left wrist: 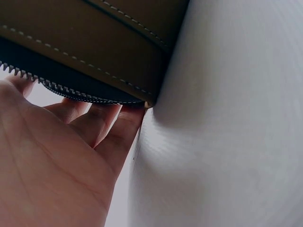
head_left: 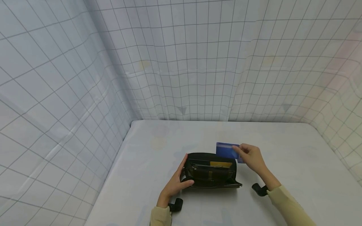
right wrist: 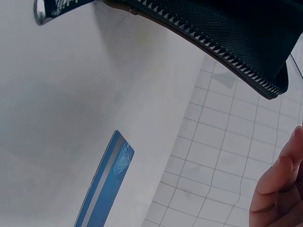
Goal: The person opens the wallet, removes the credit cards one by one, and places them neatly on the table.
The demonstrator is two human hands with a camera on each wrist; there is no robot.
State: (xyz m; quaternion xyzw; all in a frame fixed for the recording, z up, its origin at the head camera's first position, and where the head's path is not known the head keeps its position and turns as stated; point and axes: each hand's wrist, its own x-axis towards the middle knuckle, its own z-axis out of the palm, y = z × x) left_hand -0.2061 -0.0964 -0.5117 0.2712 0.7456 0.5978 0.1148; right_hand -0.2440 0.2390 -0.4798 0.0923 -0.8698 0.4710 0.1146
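A dark zip-around wallet (head_left: 210, 183) stands unzipped on the table, its pockets facing up. My left hand (head_left: 174, 185) holds the wallet's left end, thumb at the front and fingers along the side and back; in the left wrist view, fingertips touch the zipped edge (left wrist: 75, 92). Above the wallet's back right corner, my right hand (head_left: 250, 157) pinches a blue card (head_left: 224, 150) between thumb and fingers. A yellow card (head_left: 220, 164) shows in an inner pocket. Fingers of the right hand (right wrist: 279, 189) appear at the right wrist view's edge; the pinched card is out of sight there.
Another blue card (right wrist: 106, 184), with a silver stripe, lies on the white table (head_left: 158, 135) right of the wallet. A metal zip pull (right wrist: 61, 7) hangs at the wallet's corner. White grid-lined sheets (head_left: 198, 78) surround the table's back and sides.
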